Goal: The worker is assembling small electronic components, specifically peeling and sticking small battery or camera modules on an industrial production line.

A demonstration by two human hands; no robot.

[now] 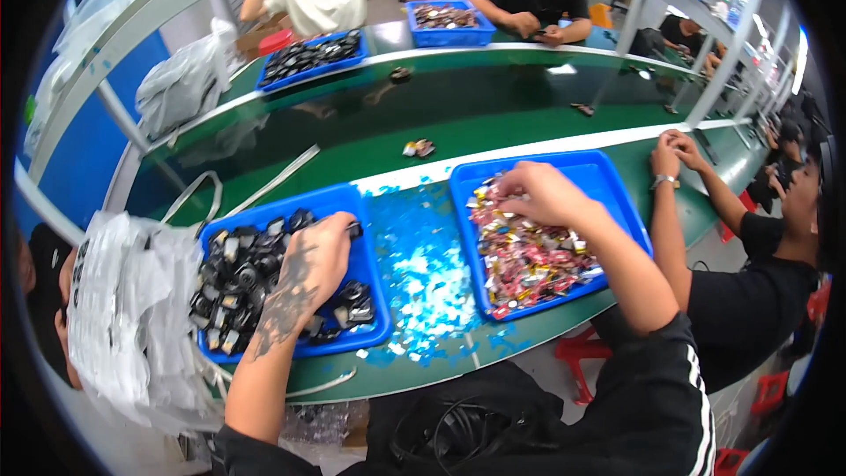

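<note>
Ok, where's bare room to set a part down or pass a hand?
The green surface behind the right tray, just right of the small clump. That tray's far right corner also shows bare blue. Crowded: the left tray, heaped with black parts, and the gap between trays, littered with blue flakes.

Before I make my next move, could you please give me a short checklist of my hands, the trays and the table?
1. Left hand above the left blue tray with the black parts: ok.
2. Firm hold by the left fingertips: cannot tell; a dark piece shows there, too small to judge.
3. Right hand over the right blue tray with the small mixed parts: ok.
4. Part held in the right fingertips: cannot tell.
5. Gap between trays free of loose bits: not ok; small blue pieces cover it.
6. Both trays resting on the green table: ok.
</note>
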